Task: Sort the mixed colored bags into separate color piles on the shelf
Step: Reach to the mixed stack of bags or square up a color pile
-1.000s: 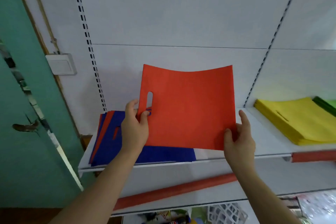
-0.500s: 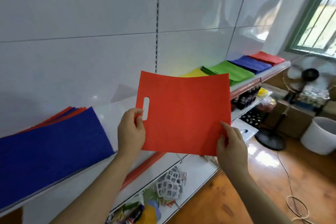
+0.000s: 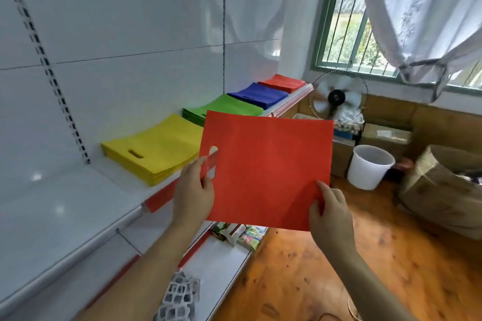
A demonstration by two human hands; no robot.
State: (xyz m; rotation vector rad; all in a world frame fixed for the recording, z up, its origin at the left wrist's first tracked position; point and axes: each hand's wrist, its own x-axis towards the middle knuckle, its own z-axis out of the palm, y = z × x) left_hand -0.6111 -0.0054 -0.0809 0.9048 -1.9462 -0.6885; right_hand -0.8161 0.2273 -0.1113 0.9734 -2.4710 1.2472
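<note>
I hold a flat red bag (image 3: pixel 268 167) upright in front of me with both hands. My left hand (image 3: pixel 194 191) pinches its left edge by the handle slot. My right hand (image 3: pixel 330 212) grips its lower right corner. On the white shelf (image 3: pixel 52 214) beyond lie four separate piles: yellow bags (image 3: pixel 154 148), green bags (image 3: pixel 224 108), blue bags (image 3: pixel 258 95) and, farthest off, red bags (image 3: pixel 283 82). The held bag hides part of the green pile.
A standing fan (image 3: pixel 337 98) and a white bucket (image 3: pixel 369 165) are on the wooden floor to the right, with a brown sack (image 3: pixel 440 190) and cartons beside them. Lower shelves (image 3: pixel 216 266) hold packets and a white mesh item (image 3: pixel 180 297). A window with a curtain is at upper right.
My view has swung right along the shelf, away from the mixed blue and red pile, which is out of sight now. The red bag stays in both hands; the sorted piles are nearer.
</note>
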